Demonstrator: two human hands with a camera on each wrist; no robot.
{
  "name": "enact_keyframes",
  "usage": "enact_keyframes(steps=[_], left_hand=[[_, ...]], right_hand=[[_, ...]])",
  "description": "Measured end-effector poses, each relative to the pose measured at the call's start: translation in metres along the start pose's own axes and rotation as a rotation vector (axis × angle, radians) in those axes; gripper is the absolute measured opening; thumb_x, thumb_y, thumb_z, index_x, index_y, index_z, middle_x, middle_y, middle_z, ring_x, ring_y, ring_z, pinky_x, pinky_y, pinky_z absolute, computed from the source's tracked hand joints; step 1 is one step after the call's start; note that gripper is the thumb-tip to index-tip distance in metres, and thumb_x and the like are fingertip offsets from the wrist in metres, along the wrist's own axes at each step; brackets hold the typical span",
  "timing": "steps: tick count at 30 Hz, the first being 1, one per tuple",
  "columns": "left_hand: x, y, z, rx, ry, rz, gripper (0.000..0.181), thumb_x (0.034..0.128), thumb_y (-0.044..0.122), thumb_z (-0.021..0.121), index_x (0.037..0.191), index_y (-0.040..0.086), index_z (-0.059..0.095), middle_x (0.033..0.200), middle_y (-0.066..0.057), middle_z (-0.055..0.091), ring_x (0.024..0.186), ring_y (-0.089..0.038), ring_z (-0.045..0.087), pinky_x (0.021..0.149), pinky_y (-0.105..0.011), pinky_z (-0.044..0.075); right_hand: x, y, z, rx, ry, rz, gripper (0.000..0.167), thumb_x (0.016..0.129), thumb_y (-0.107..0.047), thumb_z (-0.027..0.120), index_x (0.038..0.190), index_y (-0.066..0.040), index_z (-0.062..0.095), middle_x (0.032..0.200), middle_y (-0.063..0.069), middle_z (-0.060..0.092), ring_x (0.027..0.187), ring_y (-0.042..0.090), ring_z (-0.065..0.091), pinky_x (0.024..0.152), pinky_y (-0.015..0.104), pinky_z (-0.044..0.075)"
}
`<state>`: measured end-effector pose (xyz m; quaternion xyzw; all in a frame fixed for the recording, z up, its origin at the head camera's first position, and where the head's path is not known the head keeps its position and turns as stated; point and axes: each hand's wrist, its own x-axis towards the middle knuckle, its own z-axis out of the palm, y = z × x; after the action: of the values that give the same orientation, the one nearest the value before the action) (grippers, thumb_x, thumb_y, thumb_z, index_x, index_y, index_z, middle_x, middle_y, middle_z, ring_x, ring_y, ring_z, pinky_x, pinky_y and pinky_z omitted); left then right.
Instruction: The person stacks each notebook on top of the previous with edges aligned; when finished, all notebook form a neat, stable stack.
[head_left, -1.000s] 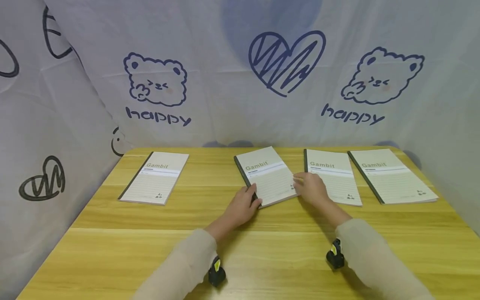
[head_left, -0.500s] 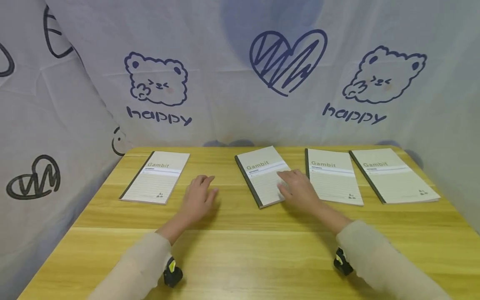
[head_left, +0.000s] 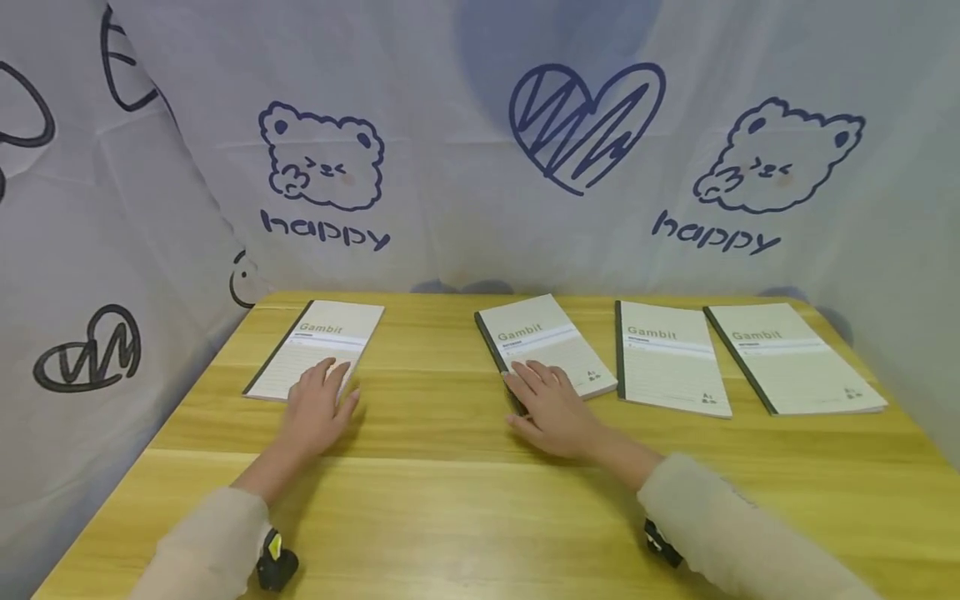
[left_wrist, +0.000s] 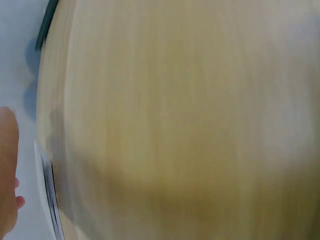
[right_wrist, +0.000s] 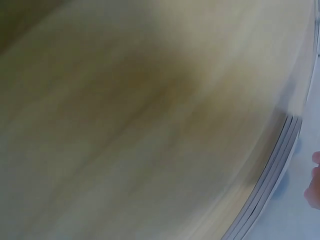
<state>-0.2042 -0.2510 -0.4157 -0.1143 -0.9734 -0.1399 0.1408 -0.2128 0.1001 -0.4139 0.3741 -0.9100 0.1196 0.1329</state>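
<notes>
Head view: four notebooks in a row on the tabletop [head_left: 465, 521], taken left to right. The first notebook [head_left: 318, 342] lies alone, spine running 1 to 7 o'clock; the left hand [head_left: 315, 408] spans its 6 o'clock end, fingers loosely extended, grasping nothing visible. The second notebook [head_left: 536, 335] slants, spine running 11 to 5 o'clock; the right hand [head_left: 555, 415] covers its 7 o'clock corner, fingers spread, with no grip apparent. Whether either hand presses its notebook cannot be told. At 3 o'clock from these lie the third notebook [head_left: 671, 358] and fourth notebook [head_left: 795, 358], touched by neither hand. Judged from the layout, handling is partway: all lie flat, covers up; uneven gaps and differing angles appear unresolved.
</notes>
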Motion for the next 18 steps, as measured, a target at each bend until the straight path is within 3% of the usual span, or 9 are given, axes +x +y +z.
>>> enact_keyframes(steps=[4, 7, 13, 18], left_hand=[[-0.010, -0.022, -0.006, 0.031, -0.139, 0.032, 0.062, 0.0920, 0.037, 0.051, 0.139, -0.002, 0.037, 0.148, -0.028, 0.022, 0.129, -0.050, 0.026, 0.099, -0.066, 0.024], [-0.015, -0.037, -0.010, 0.003, -0.213, 0.005, 0.072, 0.0924, 0.045, 0.047, 0.143, -0.003, 0.029, 0.149, -0.032, 0.012, 0.134, -0.052, 0.015, 0.103, -0.068, 0.013], [-0.016, -0.058, -0.015, 0.018, -0.269, -0.064, 0.075, 0.0945, 0.050, 0.037, 0.144, -0.004, 0.023, 0.147, -0.038, 0.004, 0.133, -0.057, 0.006, 0.105, -0.069, 0.001], [-0.013, -0.061, -0.019, 0.012, -0.296, -0.089, 0.074, 0.0952, 0.050, 0.034, 0.144, -0.005, 0.023, 0.146, -0.039, 0.006, 0.132, -0.060, 0.004, 0.103, -0.071, -0.001]], right_hand=[[0.005, -0.014, 0.003, 0.006, -0.061, -0.039, 0.060, 0.094, -0.038, 0.047, 0.139, 0.001, 0.037, 0.140, 0.021, 0.042, 0.131, 0.040, 0.034, 0.105, 0.058, 0.025], [0.011, -0.025, 0.003, 0.001, -0.133, -0.047, 0.064, 0.095, -0.042, 0.044, 0.143, -0.002, 0.030, 0.144, 0.019, 0.038, 0.134, 0.039, 0.031, 0.107, 0.060, 0.021], [0.026, -0.044, 0.006, 0.014, -0.230, -0.054, 0.067, 0.096, -0.045, 0.040, 0.147, -0.007, 0.023, 0.151, 0.018, 0.026, 0.139, 0.039, 0.021, 0.110, 0.061, 0.017], [0.036, -0.055, 0.014, 0.002, -0.253, -0.067, 0.067, 0.096, -0.049, 0.035, 0.147, -0.008, 0.022, 0.152, 0.018, 0.022, 0.141, 0.038, 0.019, 0.110, 0.061, 0.017]])
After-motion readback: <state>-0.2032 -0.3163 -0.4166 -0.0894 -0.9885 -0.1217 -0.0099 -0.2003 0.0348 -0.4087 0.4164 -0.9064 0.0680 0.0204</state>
